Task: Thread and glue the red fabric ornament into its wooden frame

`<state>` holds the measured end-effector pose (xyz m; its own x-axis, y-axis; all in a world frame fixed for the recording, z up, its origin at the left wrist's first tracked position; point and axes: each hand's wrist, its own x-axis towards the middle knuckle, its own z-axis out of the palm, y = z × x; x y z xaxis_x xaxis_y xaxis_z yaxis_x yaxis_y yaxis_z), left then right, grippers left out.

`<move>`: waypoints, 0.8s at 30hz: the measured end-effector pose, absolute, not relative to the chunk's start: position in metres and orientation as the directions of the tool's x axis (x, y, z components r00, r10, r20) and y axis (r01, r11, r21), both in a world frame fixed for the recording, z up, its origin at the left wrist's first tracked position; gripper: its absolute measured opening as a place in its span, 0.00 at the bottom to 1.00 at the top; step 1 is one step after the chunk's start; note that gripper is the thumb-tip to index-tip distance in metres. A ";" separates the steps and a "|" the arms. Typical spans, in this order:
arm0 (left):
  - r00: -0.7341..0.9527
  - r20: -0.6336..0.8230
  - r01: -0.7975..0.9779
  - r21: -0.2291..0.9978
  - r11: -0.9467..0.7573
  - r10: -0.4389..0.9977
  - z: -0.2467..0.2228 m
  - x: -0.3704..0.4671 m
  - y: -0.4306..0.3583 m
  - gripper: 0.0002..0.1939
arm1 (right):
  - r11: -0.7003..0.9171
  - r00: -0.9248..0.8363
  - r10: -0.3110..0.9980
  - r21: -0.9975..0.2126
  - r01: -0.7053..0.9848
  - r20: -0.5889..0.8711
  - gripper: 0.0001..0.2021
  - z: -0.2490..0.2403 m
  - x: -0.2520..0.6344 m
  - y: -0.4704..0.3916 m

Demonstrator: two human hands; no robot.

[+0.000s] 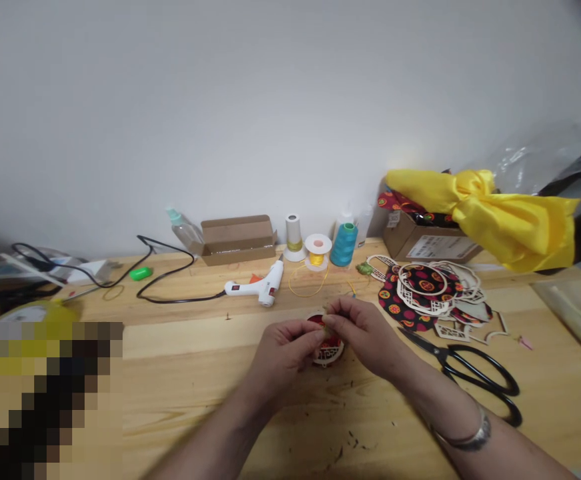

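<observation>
Clock-face directions are read from the round openwork ornament point(331, 353), with twelve o'clock toward the wall point(270, 120). The ornament, a pale lattice frame with red backing, lies between the two hands, just above or on the wooden table point(180, 380); its exact contact with the surface cannot be told. Being circular, it presents no clear long axis; a small loop projects from its rim at six o'clock.

The left hand point(280, 350) lies at nine o'clock, covering part of the rim; the right hand point(370, 333) lies at two o'clock. Both reach the ornament, neither plainly nearer. In each, thumb and forefinger are drawn together in a pinch, the two pairs of tips nearly meeting over its upper part. What sits between the tips is too small to identify.

The left forearm point(225, 420) slants toward one o'clock; the right forearm point(430, 393), bearing a silver-coloured bracelet point(479, 437) at the wrist, slants toward ten o'clock.

Black-handled scissors point(440, 353) lie at three to four o'clock, beside the right forearm. A white glue gun point(258, 290) rests at ten o'clock, and a spool of yellow cord point(317, 259) stands near twelve.
</observation>
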<state>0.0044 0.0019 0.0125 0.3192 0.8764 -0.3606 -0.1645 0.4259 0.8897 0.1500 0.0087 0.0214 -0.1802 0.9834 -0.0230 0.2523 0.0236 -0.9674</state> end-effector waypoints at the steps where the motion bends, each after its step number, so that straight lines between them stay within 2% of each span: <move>1: 0.323 -0.365 -0.174 0.884 0.434 0.873 0.012 0.005 0.002 0.08 | 0.013 -0.182 0.983 -0.971 0.239 -0.032 0.06 0.021 0.150 0.009; 5: 0.312 -0.375 -0.196 0.873 0.446 0.873 0.013 0.005 0.003 0.09 | -0.073 -0.194 0.976 -0.986 0.152 -0.103 0.07 0.025 0.150 0.010; 9: 0.293 -0.375 -0.167 0.886 0.433 0.880 0.014 0.004 0.003 0.10 | -0.169 -0.289 0.939 -0.982 0.083 -0.186 0.11 0.027 0.155 0.012; 12: 0.298 -0.372 -0.173 0.884 0.433 0.879 0.014 0.003 0.003 0.10 | -0.213 -0.318 0.920 -0.973 0.088 -0.231 0.07 0.026 0.159 0.013; 17: 0.266 -0.379 -0.214 0.873 0.438 0.886 0.013 0.003 0.004 0.09 | -0.101 -0.231 0.961 -0.968 0.228 -0.154 0.05 0.025 0.164 0.016; 24: 0.276 -0.365 -0.249 0.866 0.433 0.889 0.011 0.002 0.003 0.09 | -0.034 -0.251 0.961 -0.948 0.315 -0.118 0.06 0.028 0.166 0.016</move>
